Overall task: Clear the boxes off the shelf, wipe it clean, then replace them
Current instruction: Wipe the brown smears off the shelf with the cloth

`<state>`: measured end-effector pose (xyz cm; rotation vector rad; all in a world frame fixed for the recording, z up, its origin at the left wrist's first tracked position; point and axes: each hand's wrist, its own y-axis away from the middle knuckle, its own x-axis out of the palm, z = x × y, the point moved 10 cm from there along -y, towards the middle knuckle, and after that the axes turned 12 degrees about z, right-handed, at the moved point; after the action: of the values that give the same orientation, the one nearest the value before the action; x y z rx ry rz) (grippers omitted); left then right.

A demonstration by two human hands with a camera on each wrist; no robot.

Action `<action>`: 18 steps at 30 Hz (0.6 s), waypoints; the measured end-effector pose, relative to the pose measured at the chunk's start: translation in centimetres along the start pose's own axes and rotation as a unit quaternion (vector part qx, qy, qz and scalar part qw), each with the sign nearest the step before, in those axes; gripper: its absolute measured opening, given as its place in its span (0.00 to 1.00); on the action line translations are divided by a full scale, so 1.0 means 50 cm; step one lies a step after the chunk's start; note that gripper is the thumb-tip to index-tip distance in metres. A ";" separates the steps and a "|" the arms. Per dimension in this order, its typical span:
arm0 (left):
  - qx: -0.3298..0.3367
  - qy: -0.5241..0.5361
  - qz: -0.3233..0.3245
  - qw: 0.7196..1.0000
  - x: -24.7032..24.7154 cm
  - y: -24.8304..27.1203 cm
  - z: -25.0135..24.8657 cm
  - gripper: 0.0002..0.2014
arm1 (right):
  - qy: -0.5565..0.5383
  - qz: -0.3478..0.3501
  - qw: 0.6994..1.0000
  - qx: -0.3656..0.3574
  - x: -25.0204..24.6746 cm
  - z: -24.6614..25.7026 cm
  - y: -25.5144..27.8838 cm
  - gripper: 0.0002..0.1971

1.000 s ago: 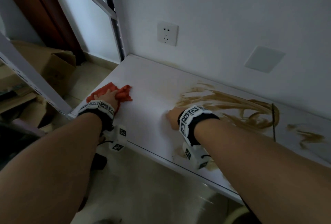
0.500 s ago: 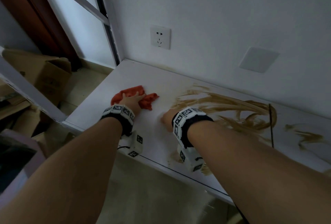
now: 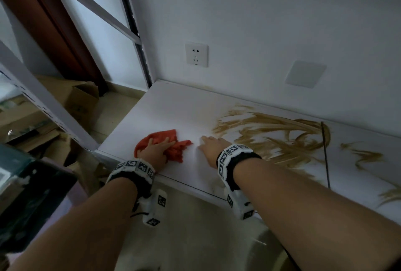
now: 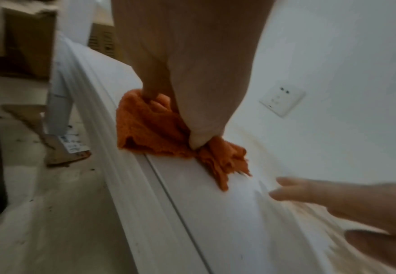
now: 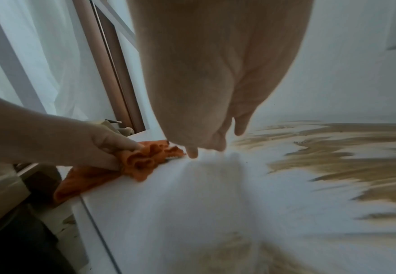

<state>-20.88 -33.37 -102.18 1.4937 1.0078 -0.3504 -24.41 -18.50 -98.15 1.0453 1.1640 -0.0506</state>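
The left hand (image 3: 155, 151) lies on top of the orange cloth (image 3: 171, 145), fingers and thumb curled into its bunched folds and pressing it down on the white shelf (image 3: 173, 108), close to the shelf's front edge and toward its left end. Just beside the cloth, the right hand (image 3: 209, 145) rests palm down on the bare shelf, fingers straight and holding nothing. Brown smears (image 3: 271, 134) streak the shelf to its right. Cardboard boxes (image 3: 80, 99) sit on the floor beyond the left end.
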 end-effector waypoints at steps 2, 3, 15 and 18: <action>-0.049 0.040 -0.034 0.997 -0.013 -0.001 0.056 0.32 | -0.009 -0.027 0.999 -0.023 -0.010 0.011 0.010 0.25; -0.071 0.055 -0.040 0.995 -0.020 -0.005 0.079 0.32 | 0.000 -0.048 0.998 -0.028 -0.016 0.014 0.015 0.26; -0.101 -0.012 0.010 0.995 -0.088 -0.073 -0.012 0.32 | -0.019 -0.047 0.999 0.017 -0.004 -0.071 0.016 0.31; -0.035 -0.046 0.033 0.998 -0.065 -0.081 -0.091 0.33 | -0.022 -0.042 0.998 0.028 -0.007 -0.081 0.024 0.29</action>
<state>-27.29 -30.89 -101.50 1.4311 0.8867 -0.3294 -26.84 -15.21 -97.12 1.0396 1.1708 -0.1721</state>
